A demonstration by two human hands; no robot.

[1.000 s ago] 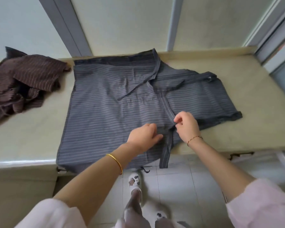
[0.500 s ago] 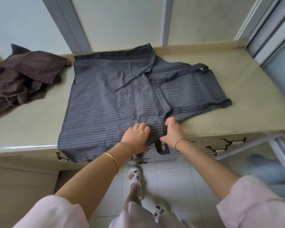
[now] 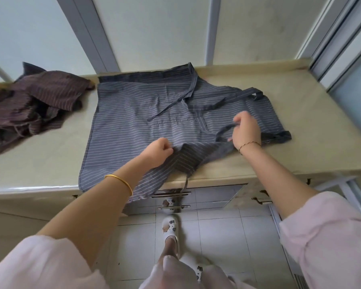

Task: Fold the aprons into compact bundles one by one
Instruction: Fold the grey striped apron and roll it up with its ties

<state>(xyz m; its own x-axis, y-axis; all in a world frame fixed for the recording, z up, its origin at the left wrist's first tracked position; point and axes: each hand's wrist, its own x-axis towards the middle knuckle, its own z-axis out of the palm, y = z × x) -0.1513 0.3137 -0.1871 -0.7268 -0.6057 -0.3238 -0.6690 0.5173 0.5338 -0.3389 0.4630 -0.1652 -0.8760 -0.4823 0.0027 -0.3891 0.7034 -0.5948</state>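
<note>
A grey-blue striped apron (image 3: 133, 122) lies spread on the beige counter (image 3: 300, 130), its near edge hanging over the front. My left hand (image 3: 157, 152) pinches the apron's near edge, which is lifted into a small fold. My right hand (image 3: 246, 129) grips a dark apron strap (image 3: 223, 132) and holds it looped above the cloth. Other straps cross the upper middle of the apron. A crumpled brown striped apron (image 3: 29, 103) lies at the counter's left end.
The counter runs along a wall of frosted window panels with grey frames. Drawers with metal handles (image 3: 171, 193) sit under the counter front. My feet in white slippers (image 3: 171, 228) stand on the tiled floor. A window frame closes the right side.
My right hand has lifted the strap from the counter's front edge up over the apron. My left hand has closed on the near edge and raised it into a fold.
</note>
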